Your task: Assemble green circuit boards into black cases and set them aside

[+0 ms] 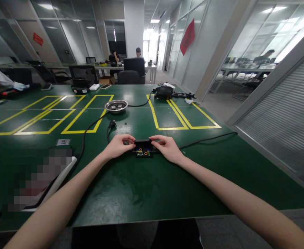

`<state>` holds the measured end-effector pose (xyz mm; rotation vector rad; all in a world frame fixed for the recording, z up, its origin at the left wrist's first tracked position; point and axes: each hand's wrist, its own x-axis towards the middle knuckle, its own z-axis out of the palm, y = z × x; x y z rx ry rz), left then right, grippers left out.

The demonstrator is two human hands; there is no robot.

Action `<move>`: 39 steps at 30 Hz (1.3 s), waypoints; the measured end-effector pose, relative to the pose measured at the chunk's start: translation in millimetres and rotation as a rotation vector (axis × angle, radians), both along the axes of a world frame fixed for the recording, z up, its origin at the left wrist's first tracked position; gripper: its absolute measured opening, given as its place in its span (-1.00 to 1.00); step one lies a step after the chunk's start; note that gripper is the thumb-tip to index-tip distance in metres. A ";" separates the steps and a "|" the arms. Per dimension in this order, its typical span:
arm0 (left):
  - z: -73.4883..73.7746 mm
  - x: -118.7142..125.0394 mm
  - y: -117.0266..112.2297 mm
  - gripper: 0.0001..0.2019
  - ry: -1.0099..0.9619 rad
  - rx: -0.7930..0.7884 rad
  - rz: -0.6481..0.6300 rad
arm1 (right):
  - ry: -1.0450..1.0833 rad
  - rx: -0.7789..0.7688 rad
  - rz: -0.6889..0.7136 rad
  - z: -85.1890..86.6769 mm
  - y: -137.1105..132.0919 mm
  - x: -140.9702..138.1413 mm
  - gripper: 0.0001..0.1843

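Note:
Near the middle of the green table (146, 193), my left hand (119, 146) and my right hand (167, 147) pinch opposite ends of a black plastic cover (143, 143). The cover is tilted up behind a small circuit board (143, 154), whose coloured parts face me. The board seems to lie in a black lower shell, but its edges are hard to make out. From the right side a black cable (206, 140) runs out across the table. Beyond my left hand lies a black power plug (112, 124) on its cord.
A metal bowl (110, 110) with small metal parts stands further back. Yellow tape rectangles mark the tabletop. A black device (164, 92) sits at the back right, a phone (105, 86) at the far edge. A pale-edged, blurred-out object (44, 186) lies left. Several people sit beyond.

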<state>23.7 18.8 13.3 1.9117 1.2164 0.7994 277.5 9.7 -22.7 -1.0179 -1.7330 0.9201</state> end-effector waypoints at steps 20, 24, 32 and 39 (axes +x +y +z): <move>-4.0 -2.1 0.5 -0.75 -0.149 -0.189 -0.064 | 0.009 0.024 0.050 3.7 -5.6 1.7 -0.72; -1.4 -2.8 0.9 -0.73 -0.139 -0.189 -0.076 | 0.005 0.030 0.060 4.0 -5.4 1.5 -0.72; 0.7 -2.8 -0.9 -0.74 -0.127 -0.182 -0.087 | 0.003 0.000 0.073 4.2 -5.0 3.7 -0.71; 1.5 -5.6 -0.1 -0.81 -0.149 -0.198 -0.155 | -0.032 0.036 0.127 10.2 -7.7 4.6 -0.79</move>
